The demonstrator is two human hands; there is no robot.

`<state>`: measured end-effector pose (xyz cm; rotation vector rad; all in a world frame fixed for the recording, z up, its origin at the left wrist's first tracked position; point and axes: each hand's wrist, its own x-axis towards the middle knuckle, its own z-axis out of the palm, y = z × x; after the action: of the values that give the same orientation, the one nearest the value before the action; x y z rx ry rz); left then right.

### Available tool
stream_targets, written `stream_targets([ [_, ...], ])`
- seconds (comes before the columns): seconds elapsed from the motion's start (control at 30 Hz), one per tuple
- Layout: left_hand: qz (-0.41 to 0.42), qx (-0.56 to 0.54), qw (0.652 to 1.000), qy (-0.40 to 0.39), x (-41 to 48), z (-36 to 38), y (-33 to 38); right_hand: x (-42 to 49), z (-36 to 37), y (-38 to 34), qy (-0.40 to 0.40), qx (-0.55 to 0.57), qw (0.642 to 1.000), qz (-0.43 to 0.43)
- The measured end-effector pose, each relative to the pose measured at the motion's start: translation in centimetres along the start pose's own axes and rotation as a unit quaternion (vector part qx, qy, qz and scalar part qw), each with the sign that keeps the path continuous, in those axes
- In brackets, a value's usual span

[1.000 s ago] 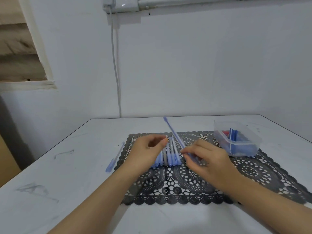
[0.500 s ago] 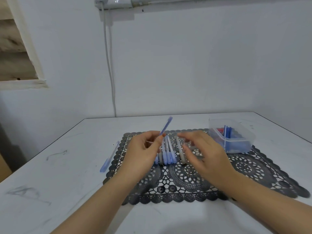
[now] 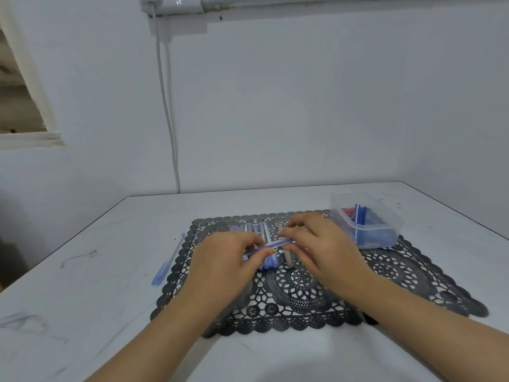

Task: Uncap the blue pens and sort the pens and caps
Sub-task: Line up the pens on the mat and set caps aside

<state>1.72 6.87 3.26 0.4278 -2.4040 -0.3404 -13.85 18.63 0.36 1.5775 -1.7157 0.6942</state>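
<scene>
— What's laid out?

— A white table (image 3: 82, 271) with a black lace mat (image 3: 303, 304) on it. A clear plastic box (image 3: 385, 224) sits at the mat's far right corner with blue and red pieces inside, too small to tell pens from caps.

— And the hands?

— The left hand (image 3: 223, 268) is curled round one end of a blue pen (image 3: 272, 244), and the right hand (image 3: 327, 252) pinches the other end. The pen is held crosswise just above the row of pens (image 3: 264, 230) lying on the mat. A loose pen (image 3: 168, 260) lies on the table, left of the mat.

— Which step, then?

— Uncapping, I'd say. Next comes a straight pull apart, though I cannot tell which end carries the cap.
</scene>
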Motion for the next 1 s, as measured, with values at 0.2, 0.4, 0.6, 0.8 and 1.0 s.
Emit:
stream_targets([
  [0.2,0.041,0.028,0.998,-0.026,0.0,0.0,-0.4,0.0,-0.1,0.1,0.024,-0.032,0.998,-0.047],
  [0.4,0.057,0.014,0.997,-0.055,0.2,0.0,-0.5,-0.1,0.0,0.2,0.050,-0.026,0.997,-0.061],
  [0.6,0.013,-0.064,0.994,-0.086,0.1,0.4,-0.4,-0.1,-0.1,0.3,0.063,-0.006,0.996,-0.067],
  [0.8,0.015,-0.026,0.997,-0.071,0.4,0.6,-0.9,-0.2,0.2,0.1,0.025,0.007,0.999,-0.033],
  [1.0,0.031,-0.003,0.995,-0.094,0.4,0.7,-1.5,-0.4,0.3,0.4,0.029,0.006,0.999,-0.040],
])
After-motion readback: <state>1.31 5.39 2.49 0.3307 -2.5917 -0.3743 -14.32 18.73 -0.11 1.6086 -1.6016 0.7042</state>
